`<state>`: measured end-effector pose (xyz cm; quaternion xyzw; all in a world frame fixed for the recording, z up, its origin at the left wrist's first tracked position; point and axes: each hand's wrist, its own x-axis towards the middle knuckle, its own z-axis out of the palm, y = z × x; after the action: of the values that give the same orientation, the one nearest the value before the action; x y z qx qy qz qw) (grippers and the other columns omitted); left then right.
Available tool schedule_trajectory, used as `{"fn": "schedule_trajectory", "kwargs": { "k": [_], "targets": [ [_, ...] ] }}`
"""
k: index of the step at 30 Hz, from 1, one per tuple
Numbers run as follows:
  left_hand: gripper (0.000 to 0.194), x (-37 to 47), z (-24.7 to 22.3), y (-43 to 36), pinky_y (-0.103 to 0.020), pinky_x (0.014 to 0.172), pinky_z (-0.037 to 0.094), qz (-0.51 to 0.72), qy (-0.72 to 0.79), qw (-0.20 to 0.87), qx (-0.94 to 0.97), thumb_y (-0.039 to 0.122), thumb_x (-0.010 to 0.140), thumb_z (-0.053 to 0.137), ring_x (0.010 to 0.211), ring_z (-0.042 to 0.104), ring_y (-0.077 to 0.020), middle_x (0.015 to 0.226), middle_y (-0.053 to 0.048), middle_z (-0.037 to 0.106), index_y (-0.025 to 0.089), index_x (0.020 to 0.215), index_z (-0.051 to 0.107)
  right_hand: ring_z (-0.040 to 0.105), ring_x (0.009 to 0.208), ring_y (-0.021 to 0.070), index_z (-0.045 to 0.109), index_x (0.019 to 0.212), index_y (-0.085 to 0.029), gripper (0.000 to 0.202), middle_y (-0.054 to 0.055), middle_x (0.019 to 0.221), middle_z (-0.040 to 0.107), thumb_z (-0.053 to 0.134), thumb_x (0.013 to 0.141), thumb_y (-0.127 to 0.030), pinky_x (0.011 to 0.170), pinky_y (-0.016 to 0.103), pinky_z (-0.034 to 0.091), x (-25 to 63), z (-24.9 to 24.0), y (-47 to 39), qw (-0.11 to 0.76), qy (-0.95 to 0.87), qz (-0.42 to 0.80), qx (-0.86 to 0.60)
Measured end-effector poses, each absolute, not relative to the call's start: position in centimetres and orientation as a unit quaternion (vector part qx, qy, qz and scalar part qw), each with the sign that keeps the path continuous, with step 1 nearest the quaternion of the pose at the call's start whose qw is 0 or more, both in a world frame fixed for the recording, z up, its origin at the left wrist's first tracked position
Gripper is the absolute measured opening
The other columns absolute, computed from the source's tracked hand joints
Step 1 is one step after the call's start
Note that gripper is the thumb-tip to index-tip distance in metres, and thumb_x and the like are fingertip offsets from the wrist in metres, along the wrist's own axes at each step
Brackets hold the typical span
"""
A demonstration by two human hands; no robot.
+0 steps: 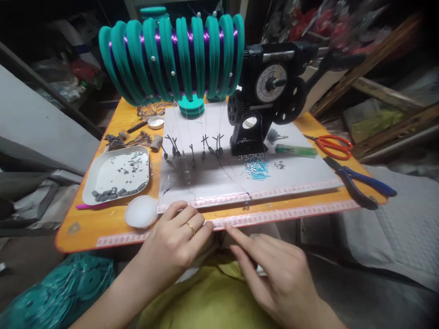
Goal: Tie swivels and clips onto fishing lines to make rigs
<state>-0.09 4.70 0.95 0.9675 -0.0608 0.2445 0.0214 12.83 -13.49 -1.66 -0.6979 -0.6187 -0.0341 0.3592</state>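
Observation:
My left hand (183, 233), with a ring on one finger, rests at the table's front edge with its fingers curled. Whatever lies under those fingers is hidden. My right hand (274, 265) has its index finger stretched out, the tip touching the measuring tape (291, 214) along that edge. Its thumb is apart from that finger, below the edge. A hand-cranked winding machine (252, 107) stands behind, carrying a row of teal spools (171, 59) wound with purple wire. Fine threads hang from them, weighted by small dark clips (193, 160) above the white board (219, 183).
At left are a white tray (89, 185) of grey pieces and a round white dish (140, 212). Blue and white pins (256, 169), a green cutter (297, 151), orange-handled scissors (334, 145) and blue-handled pliers (366, 180) lie at right. Bagged teal spools (65, 292) sit below left.

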Motion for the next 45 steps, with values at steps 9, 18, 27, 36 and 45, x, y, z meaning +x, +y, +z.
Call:
{"fn": "schedule_trajectory", "kwargs": {
  "k": [9, 18, 27, 36, 45],
  "targets": [
    [0.027, 0.0, 1.3, 4.9, -0.036, 0.066, 0.044, 0.190, -0.053, 0.100, 0.975, 0.012, 0.100, 0.040, 0.070, 0.051, -0.0214, 0.070, -0.007, 0.058, 0.009, 0.093, 0.066, 0.053, 0.055, 0.0150, 0.062, 0.132, -0.013, 0.033, -0.001, 0.065, 0.056, 0.055, 0.099, -0.017, 0.058, 0.030, 0.037, 14.4, -3.0, -14.6, 0.296, -0.605, -0.063, -0.736],
    [0.021, -0.5, 0.9, 5.4, -0.036, 0.073, 0.043, 0.165, -0.061, 0.093, 0.980, 0.007, 0.099, 0.043, 0.080, 0.053, -0.0222, 0.080, -0.008, 0.060, 0.010, 0.100, 0.063, 0.047, 0.053, 0.0133, 0.062, 0.132, -0.010, 0.034, -0.003, 0.061, 0.047, 0.057, 0.098, -0.015, 0.056, 0.029, 0.035, 16.4, -3.6, -17.1, 0.271, -0.583, -0.116, -0.757],
    [0.018, -0.8, 0.6, 5.8, -0.035, 0.075, 0.043, 0.147, -0.067, 0.099, 0.982, 0.005, 0.095, 0.050, 0.080, 0.053, -0.0206, 0.083, -0.007, 0.059, 0.012, 0.105, 0.063, 0.046, 0.052, 0.0120, 0.060, 0.133, -0.014, 0.035, -0.004, 0.063, 0.047, 0.057, 0.098, -0.015, 0.055, 0.026, 0.039, 16.6, -4.2, -17.2, 0.339, -0.561, -0.051, -0.753],
    [0.023, -1.1, 0.5, 6.2, -0.034, 0.078, 0.044, 0.128, -0.064, 0.103, 0.984, 0.005, 0.094, 0.052, 0.083, 0.056, -0.0204, 0.087, -0.007, 0.062, 0.014, 0.112, 0.062, 0.051, 0.053, 0.0121, 0.058, 0.135, -0.018, 0.037, -0.003, 0.066, 0.056, 0.056, 0.099, -0.017, 0.056, 0.026, 0.043, 16.6, -4.3, -17.4, 0.377, -0.539, 0.022, -0.753],
    [0.022, -1.0, 0.7, 6.1, -0.034, 0.079, 0.046, 0.136, -0.062, 0.097, 0.984, 0.007, 0.094, 0.052, 0.085, 0.059, -0.0204, 0.086, -0.005, 0.064, 0.016, 0.112, 0.064, 0.052, 0.052, 0.0122, 0.061, 0.132, -0.015, 0.033, -0.002, 0.064, 0.056, 0.057, 0.099, -0.018, 0.054, 0.025, 0.042, 16.7, -4.0, -17.2, 0.354, -0.549, -0.025, -0.757]
  ]
}}
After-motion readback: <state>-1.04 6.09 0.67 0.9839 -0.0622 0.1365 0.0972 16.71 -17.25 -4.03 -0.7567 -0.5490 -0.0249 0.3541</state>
